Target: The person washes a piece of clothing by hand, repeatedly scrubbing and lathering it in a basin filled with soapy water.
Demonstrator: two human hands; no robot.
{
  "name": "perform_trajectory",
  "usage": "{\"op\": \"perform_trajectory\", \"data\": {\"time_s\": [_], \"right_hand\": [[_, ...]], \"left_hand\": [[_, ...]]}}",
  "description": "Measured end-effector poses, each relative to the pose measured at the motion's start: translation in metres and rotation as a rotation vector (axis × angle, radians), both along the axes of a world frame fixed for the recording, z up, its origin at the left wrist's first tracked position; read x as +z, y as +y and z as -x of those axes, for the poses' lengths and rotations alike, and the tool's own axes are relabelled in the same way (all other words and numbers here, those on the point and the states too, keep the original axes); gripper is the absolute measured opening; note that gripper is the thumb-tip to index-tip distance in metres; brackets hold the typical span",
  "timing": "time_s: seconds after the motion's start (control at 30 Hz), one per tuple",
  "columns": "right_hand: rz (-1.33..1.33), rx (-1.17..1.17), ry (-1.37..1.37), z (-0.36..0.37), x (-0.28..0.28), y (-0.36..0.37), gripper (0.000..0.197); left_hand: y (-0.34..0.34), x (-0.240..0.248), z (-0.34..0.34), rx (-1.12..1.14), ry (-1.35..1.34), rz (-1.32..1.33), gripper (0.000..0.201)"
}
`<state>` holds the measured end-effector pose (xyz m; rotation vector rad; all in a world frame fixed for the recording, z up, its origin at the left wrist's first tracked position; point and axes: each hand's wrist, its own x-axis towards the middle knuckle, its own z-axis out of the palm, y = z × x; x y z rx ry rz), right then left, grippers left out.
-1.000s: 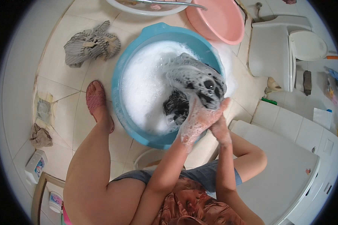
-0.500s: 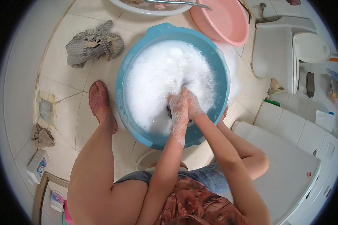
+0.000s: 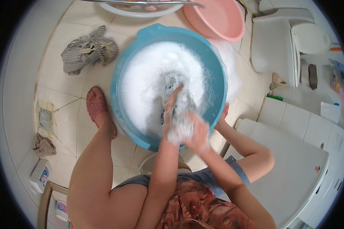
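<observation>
Both of my hands are over the near half of a big blue basin [image 3: 117, 91] heaped with white suds [image 3: 145, 66]. A wet, dark-patterned cloth [image 3: 185, 104], coated in foam, lies between them and runs down into the suds. My left hand [image 3: 171, 105] grips the cloth from its left side, one finger pointing away from me; the other fingers are largely hidden. Closed over a foamy bunch of it, my right hand [image 3: 197, 131] is blurred by motion near the left wrist. How much cloth lies under the suds cannot be seen.
A pink basin [image 3: 218, 23] and a white basin [image 3: 141, 10] crossed by a metal shower hose [image 3: 141, 3] stand beyond. Striped grey clothing [image 3: 88, 51] lies on the tiles at left. Spilled foam [image 3: 229, 70] and a toilet [image 3: 275, 45] are to the right.
My right hand has pulled back toward me, from beside the left fingers to near the left wrist. More of the cloth shows between my hands, and the suds have shifted.
</observation>
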<state>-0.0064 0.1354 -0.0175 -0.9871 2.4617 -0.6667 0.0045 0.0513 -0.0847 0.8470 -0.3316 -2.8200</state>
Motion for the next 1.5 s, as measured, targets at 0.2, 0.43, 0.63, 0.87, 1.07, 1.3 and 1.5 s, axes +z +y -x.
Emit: {"op": "perform_trajectory", "data": {"time_s": [0.2,0.43,0.63,0.87,1.07,1.3,1.5], "right_hand": [[0.070,-0.501,0.164,0.030,-0.021,-0.023,0.025],[0.089,-0.531,0.131,0.035,-0.027,-0.014,0.032],[0.164,-0.644,-0.056,0.084,-0.011,0.029,0.021],[1.096,-1.039,-0.810,0.076,0.028,0.065,0.038],[1.188,-0.936,-1.058,0.056,0.059,0.038,0.040],[0.504,-0.695,-0.765,0.050,0.030,0.067,0.038],[0.039,-0.397,-0.053,0.047,0.039,0.021,0.055]], "left_hand": [[0.017,-0.014,0.021,0.094,-0.140,0.281,0.024],[0.000,-0.003,0.028,-0.069,-0.248,0.065,0.039],[-0.024,0.038,0.037,-0.247,-0.366,0.196,0.061],[-0.051,-0.020,0.020,0.031,-0.493,0.343,0.045],[-0.025,-0.010,0.022,0.013,-0.667,0.102,0.057],[0.006,-0.001,0.027,-0.274,-0.087,-0.073,0.055],[-0.012,0.043,0.034,-0.317,-0.037,-0.071,0.044]]}}
